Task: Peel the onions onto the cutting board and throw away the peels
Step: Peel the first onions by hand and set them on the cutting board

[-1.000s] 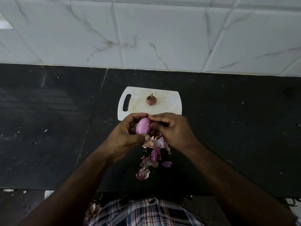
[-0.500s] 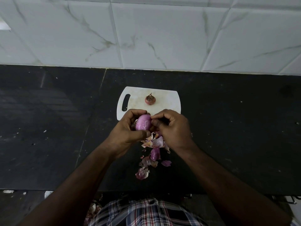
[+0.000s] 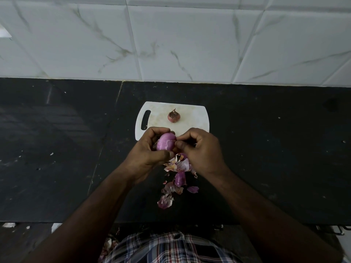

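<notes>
My left hand [image 3: 147,152] grips a mostly peeled purple onion [image 3: 166,141] just above the near edge of the white cutting board [image 3: 193,118]. My right hand [image 3: 199,149] pinches a thin strip of skin at the onion's right side. A second, unpeeled onion [image 3: 173,116] sits upright in the middle of the board. A heap of purple and papery peels [image 3: 177,177] lies on the black counter [image 3: 266,158] below my hands, partly hidden by them.
A white marble-tiled wall [image 3: 171,38] backs the counter. The counter's front edge runs near the bottom of the view, with my checked shirt [image 3: 167,247] below it. A few scraps lie on the floor at lower left.
Both hands have lifted the onion slightly toward the board. My right fingers have shifted to pinch skin at the onion's side. The peels and the onion on the board have not moved.
</notes>
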A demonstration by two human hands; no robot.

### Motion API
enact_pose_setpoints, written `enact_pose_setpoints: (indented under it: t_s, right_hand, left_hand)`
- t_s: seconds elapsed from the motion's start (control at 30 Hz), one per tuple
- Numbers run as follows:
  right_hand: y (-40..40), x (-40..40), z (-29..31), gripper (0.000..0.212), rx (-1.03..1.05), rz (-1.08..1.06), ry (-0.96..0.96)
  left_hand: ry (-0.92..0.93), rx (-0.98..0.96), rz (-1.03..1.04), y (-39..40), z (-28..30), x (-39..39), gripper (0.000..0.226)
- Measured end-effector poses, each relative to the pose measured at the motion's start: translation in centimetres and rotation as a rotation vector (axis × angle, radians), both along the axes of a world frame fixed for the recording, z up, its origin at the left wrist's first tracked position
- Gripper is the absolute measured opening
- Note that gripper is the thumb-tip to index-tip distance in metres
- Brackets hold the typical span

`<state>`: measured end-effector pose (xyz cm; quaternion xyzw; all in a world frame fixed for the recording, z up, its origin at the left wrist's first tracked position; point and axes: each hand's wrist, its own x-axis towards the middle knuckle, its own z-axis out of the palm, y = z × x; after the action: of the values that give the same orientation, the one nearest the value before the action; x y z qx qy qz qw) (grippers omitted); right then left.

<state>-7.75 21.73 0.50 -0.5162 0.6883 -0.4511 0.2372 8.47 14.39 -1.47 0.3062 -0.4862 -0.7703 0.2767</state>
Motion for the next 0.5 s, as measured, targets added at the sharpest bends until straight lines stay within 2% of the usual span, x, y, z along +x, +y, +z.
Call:
enact_pose_setpoints:
  t_s: [0.17, 0.37, 0.5]
  right_hand:
    - [-0.5, -0.2, 0.7, 0.005, 0.031, 0.013, 0.095]
    - [-0.3, -2.3, -0.7, 0.005, 0.152, -0.049, 0.041]
    - [0.2, -2.7, -0.7, 0.028, 0.187, 0.044, 0.017]
  left_hand:
    - [0.038, 0.050, -0.098, 0.1, 0.1, 0.4, 0.067]
    - [0.291, 0.153, -0.036, -0.3, 0.2, 1.0, 0.064]
    - [0.273, 0.189, -0.028, -0.9, 0.4, 1.4, 0.064]
